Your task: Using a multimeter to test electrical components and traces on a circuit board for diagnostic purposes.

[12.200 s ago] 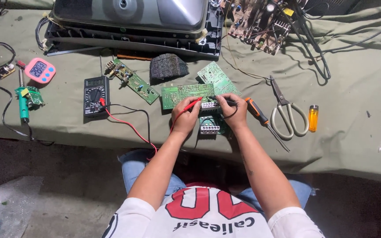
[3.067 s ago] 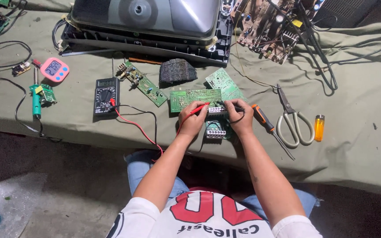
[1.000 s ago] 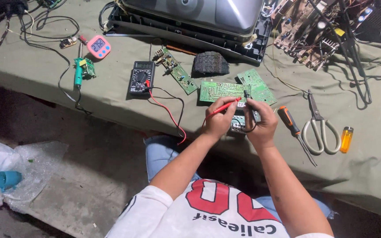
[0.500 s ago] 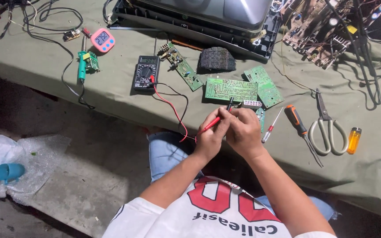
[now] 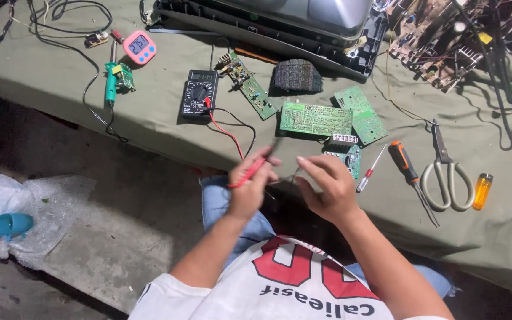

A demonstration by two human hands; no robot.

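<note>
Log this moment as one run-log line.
left hand: holds red probe | right hand: open, above table edge | multimeter: on table

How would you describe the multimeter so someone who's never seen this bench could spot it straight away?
Start at the big grey monitor shell lying along the far edge of the green cloth-covered table. In front of its left end lies the multimeter, a flat black box. Only it has a round dial, with red and black leads trailing off.

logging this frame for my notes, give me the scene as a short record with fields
left hand: holds red probe
right hand: fingers curled, what it holds is too blurred to tell
surface: green cloth
meter: black multimeter, left of the hands
boards: green circuit boards beyond the hands
right side: orange-handled screwdriver, scissors, orange lighter
</note>
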